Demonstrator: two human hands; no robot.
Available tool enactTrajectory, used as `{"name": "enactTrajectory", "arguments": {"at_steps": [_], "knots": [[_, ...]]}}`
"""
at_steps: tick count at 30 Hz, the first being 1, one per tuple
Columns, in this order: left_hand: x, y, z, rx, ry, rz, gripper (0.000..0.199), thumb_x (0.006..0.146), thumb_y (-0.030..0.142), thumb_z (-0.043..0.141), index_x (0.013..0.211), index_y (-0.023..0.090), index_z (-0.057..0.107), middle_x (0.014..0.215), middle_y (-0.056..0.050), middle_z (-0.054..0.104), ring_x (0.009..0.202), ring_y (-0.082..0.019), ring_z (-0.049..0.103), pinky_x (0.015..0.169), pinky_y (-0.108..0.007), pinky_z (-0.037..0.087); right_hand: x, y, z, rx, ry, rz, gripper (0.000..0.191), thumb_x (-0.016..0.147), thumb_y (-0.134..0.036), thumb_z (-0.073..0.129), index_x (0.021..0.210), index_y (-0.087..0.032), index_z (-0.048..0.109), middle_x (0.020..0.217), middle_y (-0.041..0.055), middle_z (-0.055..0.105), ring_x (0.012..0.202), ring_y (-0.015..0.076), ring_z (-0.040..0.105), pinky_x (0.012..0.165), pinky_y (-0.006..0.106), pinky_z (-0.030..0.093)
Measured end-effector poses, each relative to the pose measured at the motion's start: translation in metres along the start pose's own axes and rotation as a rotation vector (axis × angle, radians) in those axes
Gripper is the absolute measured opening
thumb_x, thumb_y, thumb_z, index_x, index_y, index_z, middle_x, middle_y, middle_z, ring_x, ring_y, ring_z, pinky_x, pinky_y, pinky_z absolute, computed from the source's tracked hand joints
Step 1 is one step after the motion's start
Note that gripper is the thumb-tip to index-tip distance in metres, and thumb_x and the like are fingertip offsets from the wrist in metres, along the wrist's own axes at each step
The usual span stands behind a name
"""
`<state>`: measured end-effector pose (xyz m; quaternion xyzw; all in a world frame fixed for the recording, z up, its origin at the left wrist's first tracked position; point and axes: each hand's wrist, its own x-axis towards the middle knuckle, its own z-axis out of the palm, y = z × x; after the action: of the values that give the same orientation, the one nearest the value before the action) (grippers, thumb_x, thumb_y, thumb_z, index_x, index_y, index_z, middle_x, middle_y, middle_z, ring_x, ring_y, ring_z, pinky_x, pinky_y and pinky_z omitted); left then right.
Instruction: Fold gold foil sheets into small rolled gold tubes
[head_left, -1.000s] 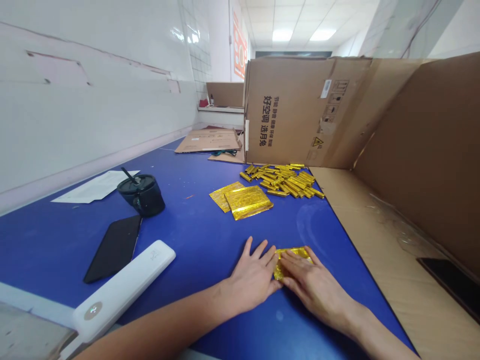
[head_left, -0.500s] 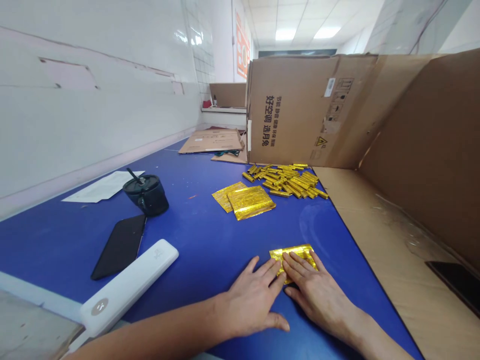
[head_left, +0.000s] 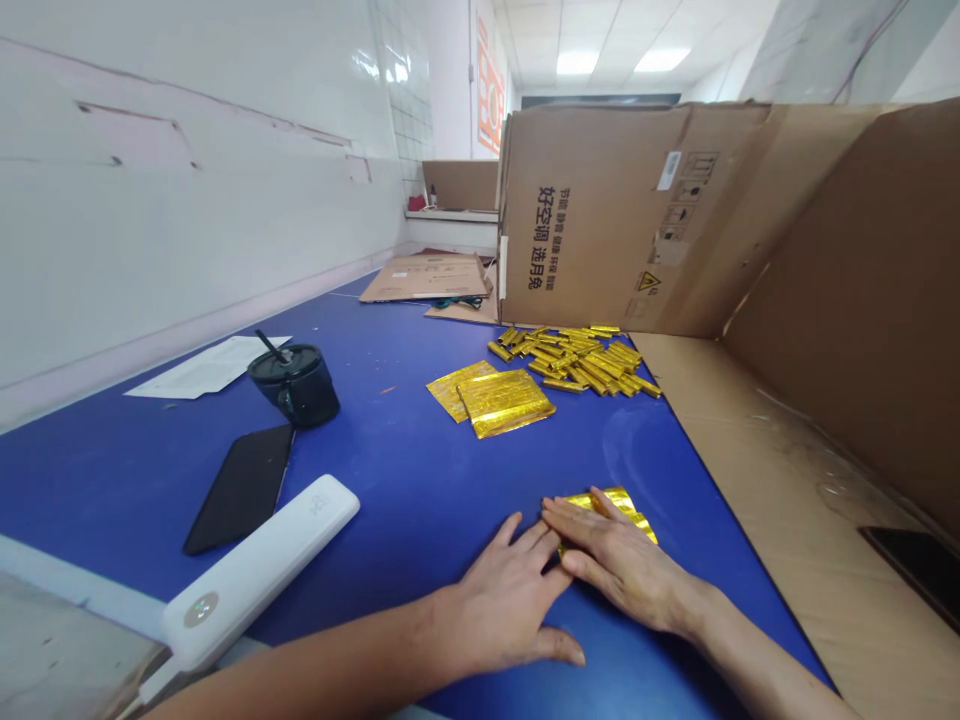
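A crinkled gold foil sheet (head_left: 611,503) lies on the blue bench (head_left: 375,480), pressed down under the flat, slightly open right hand (head_left: 615,565), not gripped. The left hand (head_left: 502,605) rests open, fingers spread, just beside it. Farther on lie two flat gold foil packets (head_left: 504,403) and a heap of rolled gold foil sticks (head_left: 577,358) near an upright cardboard panel (head_left: 585,220).
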<state>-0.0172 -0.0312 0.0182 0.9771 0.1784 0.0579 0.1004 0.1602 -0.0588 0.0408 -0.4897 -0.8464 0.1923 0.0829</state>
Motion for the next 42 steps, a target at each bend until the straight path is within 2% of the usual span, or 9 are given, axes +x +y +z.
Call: {"name": "enactTrajectory", "arguments": {"at_steps": [5,8,11,15,20,23,29,37,42], "knots": [[0.005,-0.005,-0.003,0.090,0.050,0.014,0.058,0.076,0.057,0.042,0.119,0.018,0.040,0.129,-0.012,0.037,0.122,-0.025,0.025,0.097,-0.048,0.017,0.000,0.008,0.002,-0.061,0.018,0.029,0.052,0.086,-0.047,0.027,0.131,-0.021,0.028,0.131,0.0086,0.037,0.121,0.0211,0.030,0.100,0.048,0.017],[0.009,-0.021,-0.013,0.143,0.049,0.002,0.034,0.083,0.044,0.039,0.104,0.021,0.053,0.112,-0.005,0.055,0.116,-0.022,0.036,0.099,-0.048,0.012,-0.003,0.009,0.004,-0.155,0.047,0.100,0.051,0.086,-0.048,0.026,0.128,-0.019,0.034,0.130,0.0100,0.039,0.119,0.0222,0.033,0.097,0.049,0.022],[0.013,-0.037,-0.022,0.176,0.028,0.019,0.027,0.086,0.036,0.035,0.101,0.023,0.055,0.109,-0.001,0.058,0.116,-0.022,0.037,0.098,-0.048,0.010,-0.008,0.006,0.008,-0.258,0.084,0.146,0.051,0.085,-0.047,0.029,0.124,-0.017,0.040,0.127,0.0121,0.042,0.116,0.0256,0.037,0.095,0.052,0.024],[0.013,-0.039,-0.018,0.229,0.059,-0.015,0.028,0.086,0.032,0.034,0.096,0.019,0.057,0.106,-0.003,0.059,0.114,-0.021,0.039,0.099,-0.046,0.008,-0.011,-0.001,0.016,-0.372,0.157,0.157,0.049,0.082,-0.046,0.038,0.120,-0.015,0.046,0.122,0.0123,0.049,0.112,0.0302,0.042,0.093,0.057,0.021],[0.009,-0.024,-0.001,0.215,0.120,-0.116,0.043,0.083,0.045,0.039,0.117,0.020,0.043,0.118,-0.007,0.050,0.114,-0.025,0.037,0.097,-0.048,0.014,-0.011,0.001,0.017,-0.388,0.168,0.156,0.046,0.083,-0.045,0.037,0.120,-0.018,0.046,0.123,0.0093,0.048,0.112,0.0310,0.041,0.093,0.059,0.020],[0.007,-0.020,0.004,0.225,0.121,-0.128,0.046,0.082,0.047,0.039,0.119,0.020,0.041,0.120,-0.007,0.048,0.115,-0.025,0.035,0.098,-0.048,0.012,-0.012,0.005,0.012,-0.343,0.146,0.140,0.049,0.084,-0.047,0.034,0.123,-0.018,0.042,0.125,0.0092,0.046,0.116,0.0301,0.036,0.093,0.060,0.018],[0.008,-0.021,0.011,0.270,0.122,-0.116,0.046,0.086,0.044,0.033,0.121,0.014,0.039,0.123,-0.011,0.044,0.119,-0.023,0.031,0.098,-0.044,0.015,-0.010,0.009,0.010,-0.236,0.087,0.072,0.056,0.083,-0.048,0.035,0.129,-0.016,0.033,0.133,0.0129,0.032,0.121,0.0255,0.029,0.098,0.055,0.015],[0.008,-0.016,0.014,0.273,0.110,-0.109,0.043,0.086,0.039,0.036,0.119,0.012,0.041,0.125,-0.012,0.043,0.118,-0.024,0.031,0.097,-0.044,0.019,-0.010,0.024,0.011,-0.105,0.051,0.065,0.049,0.084,-0.040,0.037,0.129,-0.020,0.032,0.134,0.0081,0.031,0.122,0.0211,0.027,0.101,0.048,0.016],[0.008,-0.016,0.012,0.276,0.107,-0.085,0.041,0.087,0.037,0.032,0.118,0.012,0.041,0.125,-0.012,0.043,0.119,-0.023,0.031,0.097,-0.045,0.016,-0.011,0.021,0.010,-0.134,0.032,0.092,0.051,0.084,-0.041,0.037,0.129,-0.018,0.032,0.134,0.0084,0.032,0.123,0.0202,0.027,0.101,0.047,0.017]]}}
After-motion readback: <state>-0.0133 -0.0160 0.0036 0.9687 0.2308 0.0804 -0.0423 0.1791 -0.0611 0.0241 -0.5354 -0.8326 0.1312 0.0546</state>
